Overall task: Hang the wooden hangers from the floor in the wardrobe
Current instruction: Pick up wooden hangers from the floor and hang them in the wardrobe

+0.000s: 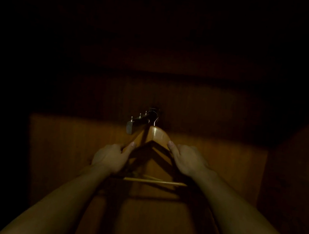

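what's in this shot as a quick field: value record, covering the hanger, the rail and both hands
setting: dim wooden wardrobe interior
item: wooden hanger, held upright
hook: metal hook at the pegged rail; too dark to tell if it is seated
crossbar: pale crossbar below the hands
left: left hand grips the hanger's left shoulder
right: right hand grips the hanger's right shoulder

Wooden hanger at frame centre, upright, pale crossbar low, metal hook by rail inside dim wardrobe.
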Motion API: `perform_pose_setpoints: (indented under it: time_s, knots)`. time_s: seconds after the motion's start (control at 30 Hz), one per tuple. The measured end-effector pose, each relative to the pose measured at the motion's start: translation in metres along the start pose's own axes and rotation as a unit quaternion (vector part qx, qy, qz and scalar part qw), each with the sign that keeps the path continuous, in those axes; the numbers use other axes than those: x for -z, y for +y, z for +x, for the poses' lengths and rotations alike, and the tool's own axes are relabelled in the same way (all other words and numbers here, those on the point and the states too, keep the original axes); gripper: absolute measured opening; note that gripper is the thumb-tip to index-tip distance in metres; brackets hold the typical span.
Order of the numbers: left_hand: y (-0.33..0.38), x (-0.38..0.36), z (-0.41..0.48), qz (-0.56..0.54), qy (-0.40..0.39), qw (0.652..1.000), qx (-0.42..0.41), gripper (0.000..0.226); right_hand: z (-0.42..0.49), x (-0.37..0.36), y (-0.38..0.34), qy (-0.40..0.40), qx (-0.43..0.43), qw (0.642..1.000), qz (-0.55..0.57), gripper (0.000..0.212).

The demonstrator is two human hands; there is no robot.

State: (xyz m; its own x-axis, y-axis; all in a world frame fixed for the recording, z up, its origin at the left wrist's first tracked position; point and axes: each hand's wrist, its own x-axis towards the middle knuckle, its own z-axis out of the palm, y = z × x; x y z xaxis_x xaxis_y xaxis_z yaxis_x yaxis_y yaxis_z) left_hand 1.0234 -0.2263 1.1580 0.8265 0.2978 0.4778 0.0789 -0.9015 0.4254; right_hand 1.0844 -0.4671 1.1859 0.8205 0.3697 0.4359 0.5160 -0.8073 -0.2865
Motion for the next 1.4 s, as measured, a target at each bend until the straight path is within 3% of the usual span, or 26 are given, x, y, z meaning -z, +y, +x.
perform_pose_setpoints:
  time_s: [0.27,0.6,0.87,1.0,1.2,1.4]
  knots:
    - [-0.012,-0.012,0.014,-0.003,-0.024,0.999,0.020,0.075,0.011,-0.020,0.004,-0.007,-0.019,1.000,0.011,0.069]
    - [-0.011,-0.024,0.038,-0.030,-0.059,0.997,0.048,0.066,0.023,-0.028,0.001,-0.006,-0.096,0.995,0.003,0.069]
    - [-0.011,-0.026,0.034,-0.015,0.012,0.999,0.050,0.054,0.019,-0.033,-0.004,0.075,-0.079,0.993,-0.051,0.055]
    - [-0.012,-0.021,0.034,0.004,0.041,0.998,0.037,0.062,0.017,-0.034,-0.008,0.076,-0.074,0.992,-0.068,0.056]
    - [-0.012,-0.008,0.024,0.038,0.010,0.998,0.042,0.068,0.009,-0.030,-0.017,0.070,-0.097,0.991,-0.059,0.057]
    - [-0.020,0.016,0.001,0.062,-0.012,0.997,0.049,0.079,-0.015,-0.012,-0.040,0.095,-0.063,0.990,-0.083,0.055]
